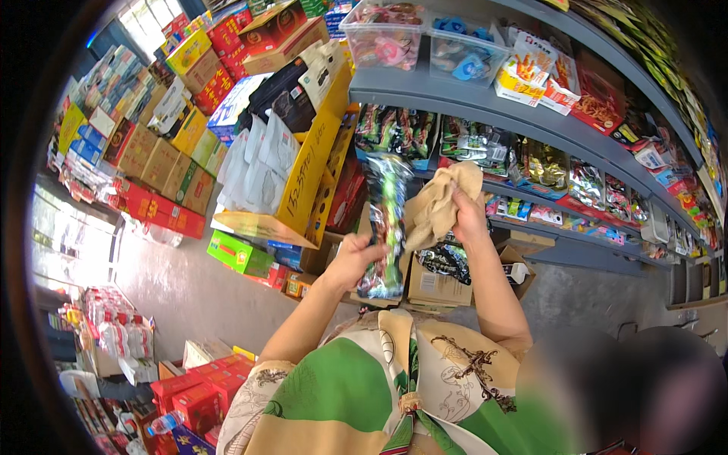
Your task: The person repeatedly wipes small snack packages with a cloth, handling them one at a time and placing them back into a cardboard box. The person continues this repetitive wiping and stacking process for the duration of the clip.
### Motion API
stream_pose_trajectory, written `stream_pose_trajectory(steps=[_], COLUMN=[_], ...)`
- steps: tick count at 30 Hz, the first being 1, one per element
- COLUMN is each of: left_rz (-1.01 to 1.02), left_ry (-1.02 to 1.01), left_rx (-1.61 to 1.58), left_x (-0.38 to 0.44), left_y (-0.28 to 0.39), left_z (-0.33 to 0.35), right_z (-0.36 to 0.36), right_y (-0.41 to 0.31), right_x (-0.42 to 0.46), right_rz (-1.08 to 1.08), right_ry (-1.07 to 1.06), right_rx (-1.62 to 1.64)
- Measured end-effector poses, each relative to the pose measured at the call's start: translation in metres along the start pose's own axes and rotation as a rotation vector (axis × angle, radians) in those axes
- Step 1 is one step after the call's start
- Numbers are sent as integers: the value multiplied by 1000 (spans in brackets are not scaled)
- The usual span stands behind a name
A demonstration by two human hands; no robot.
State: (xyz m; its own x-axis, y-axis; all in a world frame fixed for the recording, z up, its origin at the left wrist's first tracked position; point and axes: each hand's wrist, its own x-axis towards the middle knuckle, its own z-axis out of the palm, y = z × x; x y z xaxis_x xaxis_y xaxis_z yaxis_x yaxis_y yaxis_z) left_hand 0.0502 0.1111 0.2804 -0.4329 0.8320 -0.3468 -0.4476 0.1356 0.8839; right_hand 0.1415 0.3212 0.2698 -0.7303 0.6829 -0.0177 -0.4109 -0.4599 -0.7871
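My left hand [357, 260] grips a long, glossy snack packet [388, 222] in black, green and red, held upright before my chest. In my right hand [468, 213] is a bunched tan cloth [435, 207], just right of the packet. Behind both hands, similar dark packets [397, 129] fill the middle shelf. Below the cloth, a black shiny packet [441, 261] lies on a cardboard box [439, 287].
Grey metal shelving [443, 94] curves away to the right, with clear plastic bins [384, 42] on top. A yellow display box [307, 193] holding white pouches [264, 162] stands at left. Stacked cartons [153, 159] and red boxes [205, 392] flank the concrete floor [187, 290].
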Motion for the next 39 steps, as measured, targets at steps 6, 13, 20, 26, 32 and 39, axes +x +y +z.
stream_pose_trajectory(steps=[6, 13, 20, 26, 32, 39], left_rz=[332, 217, 258, 143, 147, 224], left_ry=[161, 207, 181, 87, 165, 128], left_rx=[83, -216, -106, -8, 171, 466], left_x=[44, 45, 55, 48, 89, 208], left_y=[-13, -12, -18, -46, -29, 63], left_z=[-1, -6, -5, 10, -17, -62], right_z=[18, -20, -23, -47, -88, -109], right_y=[49, 82, 63, 94, 98, 89], right_x=[-44, -61, -62, -70, -97, -148], right_rz=[-4, 284, 336, 238, 248, 400], right_ry=[-460, -70, -164, -91, -166, 71], right_rx=[-778, -221, -224, -412, -711, -484])
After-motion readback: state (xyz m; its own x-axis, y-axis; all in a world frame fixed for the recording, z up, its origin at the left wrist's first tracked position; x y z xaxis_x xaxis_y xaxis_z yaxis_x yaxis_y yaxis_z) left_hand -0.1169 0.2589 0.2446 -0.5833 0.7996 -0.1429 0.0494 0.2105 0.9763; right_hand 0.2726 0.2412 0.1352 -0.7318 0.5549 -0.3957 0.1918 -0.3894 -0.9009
